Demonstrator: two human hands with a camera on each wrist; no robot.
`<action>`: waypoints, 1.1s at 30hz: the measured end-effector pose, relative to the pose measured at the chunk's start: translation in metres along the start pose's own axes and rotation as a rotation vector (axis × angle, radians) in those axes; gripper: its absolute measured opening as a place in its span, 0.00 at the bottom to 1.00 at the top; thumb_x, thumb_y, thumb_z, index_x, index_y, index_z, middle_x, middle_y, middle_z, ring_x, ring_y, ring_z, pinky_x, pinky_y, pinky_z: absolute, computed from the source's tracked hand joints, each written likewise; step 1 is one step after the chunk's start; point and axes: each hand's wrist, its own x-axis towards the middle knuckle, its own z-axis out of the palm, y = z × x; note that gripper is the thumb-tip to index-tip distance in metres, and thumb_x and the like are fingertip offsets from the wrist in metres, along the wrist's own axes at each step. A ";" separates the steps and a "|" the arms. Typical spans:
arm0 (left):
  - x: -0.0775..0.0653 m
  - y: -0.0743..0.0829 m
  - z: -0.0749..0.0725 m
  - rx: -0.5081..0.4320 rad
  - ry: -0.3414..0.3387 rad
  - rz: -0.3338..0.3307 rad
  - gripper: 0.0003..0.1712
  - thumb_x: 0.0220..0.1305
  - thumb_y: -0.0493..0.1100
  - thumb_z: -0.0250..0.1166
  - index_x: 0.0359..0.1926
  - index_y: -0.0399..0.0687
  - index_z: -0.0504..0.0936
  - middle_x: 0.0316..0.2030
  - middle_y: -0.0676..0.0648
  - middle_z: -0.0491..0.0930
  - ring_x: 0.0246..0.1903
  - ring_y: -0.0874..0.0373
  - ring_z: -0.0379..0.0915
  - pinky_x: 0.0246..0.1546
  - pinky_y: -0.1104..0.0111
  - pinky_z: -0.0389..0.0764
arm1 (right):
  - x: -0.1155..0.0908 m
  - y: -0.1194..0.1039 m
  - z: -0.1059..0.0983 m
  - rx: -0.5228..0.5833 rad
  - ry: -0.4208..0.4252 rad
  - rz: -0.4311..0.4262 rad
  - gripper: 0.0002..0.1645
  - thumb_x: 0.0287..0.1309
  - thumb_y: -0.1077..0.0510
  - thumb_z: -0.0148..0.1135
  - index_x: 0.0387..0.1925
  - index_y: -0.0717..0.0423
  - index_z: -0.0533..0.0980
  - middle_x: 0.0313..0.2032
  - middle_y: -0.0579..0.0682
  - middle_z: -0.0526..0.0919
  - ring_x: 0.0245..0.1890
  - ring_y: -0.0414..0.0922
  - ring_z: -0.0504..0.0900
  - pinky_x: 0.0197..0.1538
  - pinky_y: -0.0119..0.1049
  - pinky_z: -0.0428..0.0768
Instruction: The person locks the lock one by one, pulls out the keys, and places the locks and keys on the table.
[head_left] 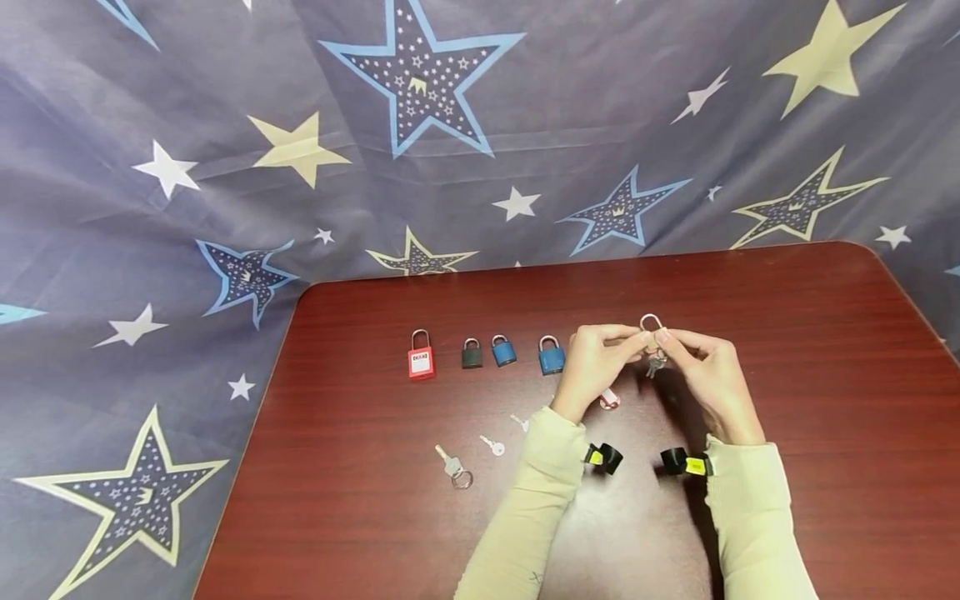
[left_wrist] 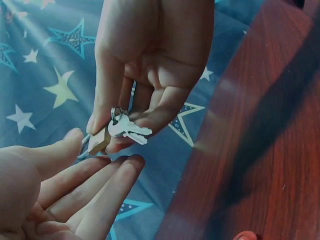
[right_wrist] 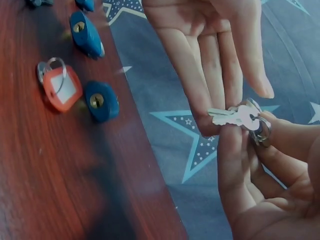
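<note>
My right hand (head_left: 708,379) pinches a small brass padlock (left_wrist: 100,141) between thumb and fingers. Its shackle points up and looks closed in the head view. A pair of silver keys (right_wrist: 235,118) on a small ring hangs below the lock body. From the other side, my left hand (head_left: 600,358) meets the lock. Its fingers (left_wrist: 87,195) are extended, and its thumb lies close to the shackle; whether it presses the metal I cannot tell. Beneath the left hand lies a red key tag (right_wrist: 62,90) with a ring, beside a blue padlock (right_wrist: 101,102).
Left of the hands, a red padlock (head_left: 422,363), a dark green padlock (head_left: 472,355) and two blue padlocks (head_left: 505,351) form a row. Nearer me lie a key with a ring (head_left: 452,465) and smaller loose keys (head_left: 492,446). A star-patterned curtain (head_left: 420,192) hangs behind the table (head_left: 337,517).
</note>
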 end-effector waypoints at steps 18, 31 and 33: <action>-0.001 -0.007 0.003 -0.086 0.103 -0.014 0.11 0.53 0.49 0.66 0.34 0.48 0.85 0.25 0.53 0.82 0.27 0.68 0.78 0.31 0.72 0.78 | -0.005 -0.012 -0.004 -0.052 -0.148 0.080 0.27 0.55 0.46 0.60 0.45 0.66 0.76 0.34 0.54 0.83 0.31 0.41 0.81 0.37 0.37 0.79; 0.000 -0.006 0.006 -0.338 0.101 -0.114 0.09 0.53 0.40 0.66 0.34 0.37 0.83 0.22 0.44 0.81 0.21 0.57 0.79 0.29 0.61 0.80 | -0.008 -0.011 -0.008 -0.219 -0.128 0.029 0.25 0.52 0.45 0.62 0.38 0.64 0.80 0.30 0.57 0.83 0.28 0.45 0.82 0.35 0.39 0.79; 0.000 -0.006 0.006 -0.327 0.106 -0.119 0.09 0.53 0.40 0.65 0.34 0.37 0.83 0.22 0.44 0.81 0.21 0.58 0.79 0.29 0.59 0.80 | -0.009 -0.014 -0.007 -0.266 -0.115 0.035 0.25 0.52 0.44 0.62 0.37 0.63 0.80 0.28 0.55 0.83 0.27 0.43 0.81 0.34 0.36 0.78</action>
